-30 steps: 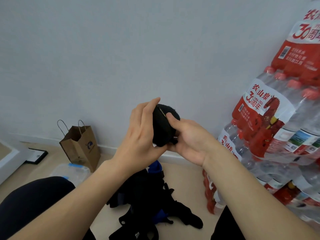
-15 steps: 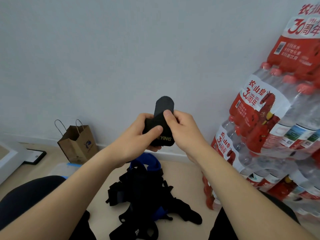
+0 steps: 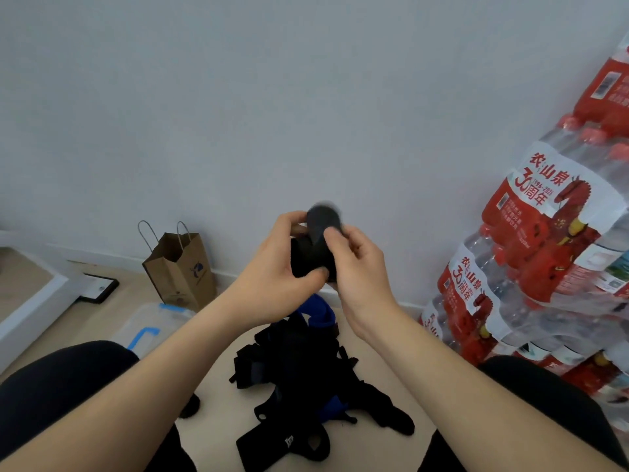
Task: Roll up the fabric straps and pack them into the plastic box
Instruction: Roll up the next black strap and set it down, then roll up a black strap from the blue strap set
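I hold a black fabric strap (image 3: 311, 253) rolled into a tight bundle at chest height, in front of the wall. My left hand (image 3: 272, 277) grips the roll from the left and below. My right hand (image 3: 357, 267) pinches the strap's rounded free end, which sticks up blurred above the roll. A pile of black and blue straps (image 3: 306, 379) lies on the floor between my knees. The clear plastic box (image 3: 149, 325) with blue latches sits on the floor to the left, partly hidden by my left arm.
A brown paper bag (image 3: 180, 270) stands against the wall behind the box. Stacked packs of bottled water (image 3: 544, 267) fill the right side. A white ledge (image 3: 30, 301) and a dark flat object (image 3: 98, 287) lie at far left.
The strap's free end stood tall above the roll half a second ago; now it is shorter and blurred as my hands turn the roll. My view has tilted slightly down.
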Available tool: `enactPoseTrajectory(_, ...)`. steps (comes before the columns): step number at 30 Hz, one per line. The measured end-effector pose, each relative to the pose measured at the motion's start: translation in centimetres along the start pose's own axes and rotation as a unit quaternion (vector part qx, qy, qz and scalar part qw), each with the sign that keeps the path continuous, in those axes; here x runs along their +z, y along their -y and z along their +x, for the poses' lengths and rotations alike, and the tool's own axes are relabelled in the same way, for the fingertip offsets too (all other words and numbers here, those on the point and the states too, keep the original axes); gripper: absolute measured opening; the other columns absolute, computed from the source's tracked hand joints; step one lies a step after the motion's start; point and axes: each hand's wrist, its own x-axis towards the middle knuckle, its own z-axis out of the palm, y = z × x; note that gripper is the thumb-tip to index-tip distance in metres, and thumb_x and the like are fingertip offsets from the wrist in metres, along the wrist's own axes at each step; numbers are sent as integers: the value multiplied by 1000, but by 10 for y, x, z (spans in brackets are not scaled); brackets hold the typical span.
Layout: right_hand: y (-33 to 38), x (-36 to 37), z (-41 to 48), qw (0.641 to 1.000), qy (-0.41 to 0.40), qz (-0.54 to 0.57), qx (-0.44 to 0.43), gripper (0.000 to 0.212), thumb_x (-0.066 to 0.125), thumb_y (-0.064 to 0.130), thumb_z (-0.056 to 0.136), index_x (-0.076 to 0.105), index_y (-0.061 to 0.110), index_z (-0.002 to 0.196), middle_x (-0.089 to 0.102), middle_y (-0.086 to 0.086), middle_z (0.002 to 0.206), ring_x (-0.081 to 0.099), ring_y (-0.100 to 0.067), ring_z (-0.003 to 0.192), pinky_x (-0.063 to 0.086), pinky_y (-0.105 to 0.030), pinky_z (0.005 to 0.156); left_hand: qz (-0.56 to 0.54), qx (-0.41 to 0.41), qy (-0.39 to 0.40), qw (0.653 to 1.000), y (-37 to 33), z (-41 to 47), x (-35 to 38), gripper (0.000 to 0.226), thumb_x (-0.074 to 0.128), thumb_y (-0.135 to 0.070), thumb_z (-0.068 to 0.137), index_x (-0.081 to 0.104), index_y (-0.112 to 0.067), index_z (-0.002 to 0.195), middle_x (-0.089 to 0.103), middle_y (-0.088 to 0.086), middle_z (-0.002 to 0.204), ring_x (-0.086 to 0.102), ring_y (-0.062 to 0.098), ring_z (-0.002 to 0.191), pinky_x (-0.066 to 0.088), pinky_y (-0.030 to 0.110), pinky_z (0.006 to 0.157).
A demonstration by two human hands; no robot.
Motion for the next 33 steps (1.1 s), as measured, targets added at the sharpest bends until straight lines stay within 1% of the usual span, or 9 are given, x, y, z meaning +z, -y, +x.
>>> enactPoseTrajectory(3,-15,7,1,992,67,14,103,42,63,36,91,58,27,132,74,-12,123,80,-23,98,65,-41,75,37,-14,14,999,9,-5,-8,92,75,8,81,34,-24,157,50,-5,140,71,11,94,57,23,78)
enactPoseTrajectory(8,-20,4,4,963,191,-72,176,46,61,56,104,69,14,119,73,-11,93,68,-25,65,51,-33,51,107,-15,40,993,24,-8,-13,106,78,3,78,25,-22,167,43,-1,147,52,15,133,48,30,112)
enactPoseTrajectory(12,-23,6,11,975,161,-87,127,33,69,33,105,68,3,119,71,-24,102,71,-26,76,58,-40,60,81,-50,85,992,36,-11,-15,110,77,-13,86,7,-22,171,25,-6,152,46,12,136,44,28,116)
enactPoseTrajectory(15,-35,13,7,983,110,-141,34,17,75,22,99,63,14,106,70,-12,101,72,-17,75,64,-45,66,-2,-139,111,984,43,-13,-22,87,65,-31,101,14,-23,170,29,-6,166,43,13,148,40,37,123)
enactPoseTrajectory(18,-48,15,-1,963,61,-254,-73,21,71,35,96,61,18,91,66,5,82,65,-14,75,60,-43,71,-42,-128,153,979,47,-22,-22,43,59,-23,110,43,-19,150,63,2,138,69,5,114,61,41,101)
enactPoseTrajectory(24,-63,12,-21,943,126,-306,-28,18,56,44,108,54,30,97,69,-2,92,74,-25,72,62,-44,46,-6,-108,111,988,75,-48,-16,39,72,-20,103,55,-18,138,71,4,115,74,17,96,65,38,79)
enactPoseTrajectory(26,-69,4,-23,886,195,-420,-9,17,50,48,110,55,32,113,70,1,110,74,-26,90,60,-40,62,93,-98,115,984,94,-54,-18,44,80,-30,97,60,-23,135,69,-6,116,69,13,101,58,34,86)
enactPoseTrajectory(28,-74,-9,-20,772,269,-576,3,29,48,42,112,51,24,134,67,-6,126,66,-30,110,53,-40,86,181,-109,116,970,119,-60,-20,47,86,-39,90,65,-27,130,67,-10,115,64,9,104,53,30,90)
enactPoseTrajectory(33,-96,-18,-32,489,389,-775,91,29,53,22,104,63,14,129,66,-15,125,65,-35,100,50,-39,78,221,-301,53,926,196,-105,-11,55,95,-36,75,61,-19,115,64,-4,101,61,8,88,51,23,65)
